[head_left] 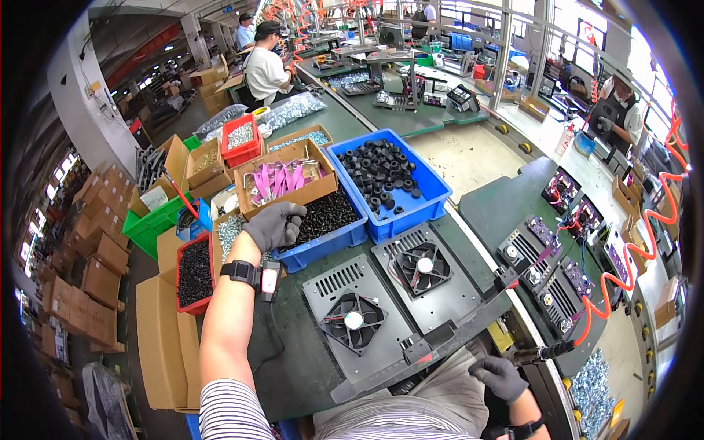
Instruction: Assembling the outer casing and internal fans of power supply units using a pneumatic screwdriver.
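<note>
My left hand [275,226], in a dark grey glove, reaches over the near left edge of a blue bin of small black screws [326,218]. Its fingers are curled inward, and whatever they may hold is hidden. Low on the right, beside my lap, my gloved right hand [500,378] has its fingers bent together; their inner side does not show. Between the hands lie two dark metal panels [411,317] with vent slots. The nearer panel carries one black fan [354,320], the farther one another black fan [423,267].
A blue bin [440,192] of black rubber feet stands beyond the panels. An open carton [328,185] with pink-purple parts rests on the screw bin. Left stands a red bin [196,279] of black screws. A coiled red air hose [623,282] hangs at right, ending in a black driver [546,353].
</note>
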`<state>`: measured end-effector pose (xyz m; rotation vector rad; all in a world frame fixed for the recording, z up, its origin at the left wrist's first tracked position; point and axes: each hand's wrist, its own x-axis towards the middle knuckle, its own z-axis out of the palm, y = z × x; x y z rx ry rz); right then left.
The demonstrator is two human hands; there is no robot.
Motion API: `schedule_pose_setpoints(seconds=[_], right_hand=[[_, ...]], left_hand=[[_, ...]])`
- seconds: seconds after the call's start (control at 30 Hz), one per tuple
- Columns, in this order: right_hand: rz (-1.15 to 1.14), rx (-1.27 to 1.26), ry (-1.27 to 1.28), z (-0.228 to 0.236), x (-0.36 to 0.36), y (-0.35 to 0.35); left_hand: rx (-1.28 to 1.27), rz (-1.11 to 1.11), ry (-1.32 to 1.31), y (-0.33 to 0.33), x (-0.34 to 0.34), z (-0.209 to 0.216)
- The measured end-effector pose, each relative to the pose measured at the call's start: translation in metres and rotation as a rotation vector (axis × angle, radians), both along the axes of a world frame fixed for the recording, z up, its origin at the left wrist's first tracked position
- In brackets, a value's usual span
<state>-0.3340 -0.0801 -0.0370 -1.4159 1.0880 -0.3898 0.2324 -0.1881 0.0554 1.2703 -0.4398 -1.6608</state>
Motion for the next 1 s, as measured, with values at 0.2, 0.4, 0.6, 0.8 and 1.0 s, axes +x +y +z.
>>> schedule_pose_setpoints(seconds=[0.2,0.4,0.6,0.8,1.0], right_hand=[[-0.018,0.224,0.696,0.033,-0.093,0.006],[-0.403,0.032,0.363,0.068,-0.117,-0.038],[-0.031,0.311,0.348,0.086,-0.072,-0.074],[0.37,0.321,0.8,0.08,-0.032,-0.083],[0.455,0.444,0.892,0.071,-0.019,-0.082]], left_hand=[[-0.285,0.163,0.202,0.02,-0.004,-0.01],[-0.307,0.163,0.368,0.068,-0.018,0.003],[-0.215,0.164,0.634,0.136,-0.043,-0.002],[-0.46,0.034,0.803,0.175,-0.036,-0.026],[-0.073,0.279,0.137,0.198,-0.042,-0.06]])
